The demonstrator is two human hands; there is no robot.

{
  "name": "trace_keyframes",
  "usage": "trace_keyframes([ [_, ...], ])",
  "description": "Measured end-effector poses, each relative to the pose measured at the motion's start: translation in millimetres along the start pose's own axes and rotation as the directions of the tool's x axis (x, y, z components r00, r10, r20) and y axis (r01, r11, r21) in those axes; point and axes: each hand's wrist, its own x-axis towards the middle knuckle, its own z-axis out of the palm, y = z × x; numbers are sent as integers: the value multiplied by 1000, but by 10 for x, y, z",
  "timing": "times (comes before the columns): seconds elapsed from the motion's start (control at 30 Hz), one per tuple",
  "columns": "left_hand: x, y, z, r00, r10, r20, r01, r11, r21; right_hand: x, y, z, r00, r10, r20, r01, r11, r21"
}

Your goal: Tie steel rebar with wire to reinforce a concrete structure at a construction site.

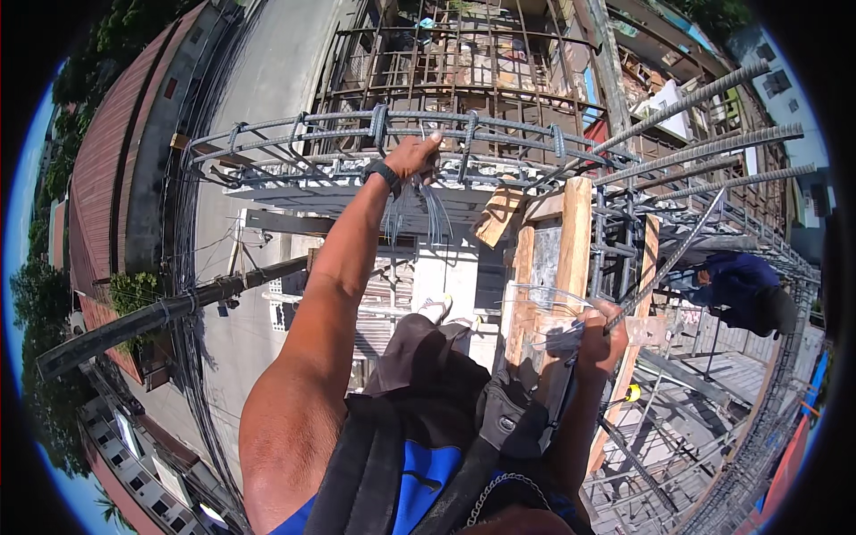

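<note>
My left hand, wearing a dark wrist strap, reaches to a long rebar cage with stirrups. A bundle of tie wire hangs from its fist, and the fingers are close against the bars. On the right, my right hand is closed around a thin ribbed steel rod slanting up to the right. Another bunch of tie wire sticks out leftward from this same hand. Beside it stand upright timber boards with a column of vertical rebar behind.
Thick rebar ends jut out at upper right. A co-worker in dark blue bends over at right. A street lies far below on the left, with a utility pole and cables. My foot rests on a narrow pale ledge.
</note>
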Motion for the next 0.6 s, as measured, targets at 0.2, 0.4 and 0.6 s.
trace_keyframes([
  [0.2, -93, -326, -43, 944, 171, -283, -62, 933, 355, -42, -126, 36, 1000, -20, 20, 21, 998, -63],
  [0.4, -653, 218, 486, 703, 573, -421, -136, 689, 712, 34, -397, 104, 980, -193, 47, 193, 981, 1],
  [0.6, -1445, 1224, 1657, 682, 578, 448, -715, 654, 246, 182, -566, 340, 926, -211, 313, 238, 970, -49],
])
